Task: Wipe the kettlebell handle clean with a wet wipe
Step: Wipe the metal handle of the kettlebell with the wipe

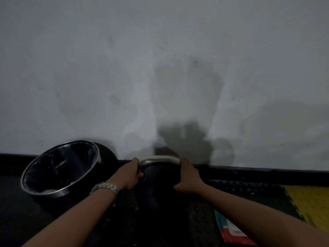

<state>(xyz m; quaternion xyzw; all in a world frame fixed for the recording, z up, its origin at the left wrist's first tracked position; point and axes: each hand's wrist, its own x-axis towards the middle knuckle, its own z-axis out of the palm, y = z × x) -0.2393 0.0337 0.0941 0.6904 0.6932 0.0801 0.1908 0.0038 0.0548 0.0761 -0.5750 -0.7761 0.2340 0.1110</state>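
From the head view I see both of my hands on the kettlebell handle, a pale metal arch that stands upright just in front of the black skirting at the foot of the grey wall. My left hand grips the handle's left bend, its fingers curled round the bar, with a metal watch on that wrist. My right hand is wrapped over the right bend, thumb stretched out toward the middle and the other fingers closed over the far side of the bar, where I cannot see their tips. The kettlebell body is a dark mass below the handle, between my two forearms, and it sits on a black studded floor mat; its outline is hard to make out in the dim light. To the left, close beside my left hand, a black bin with a shiny rim and a clear liner tilts against the wall. Near my right forearm lies a flat packet in red, white and teal, partly hidden by the arm. A yellow mat joins the black one at the right edge.
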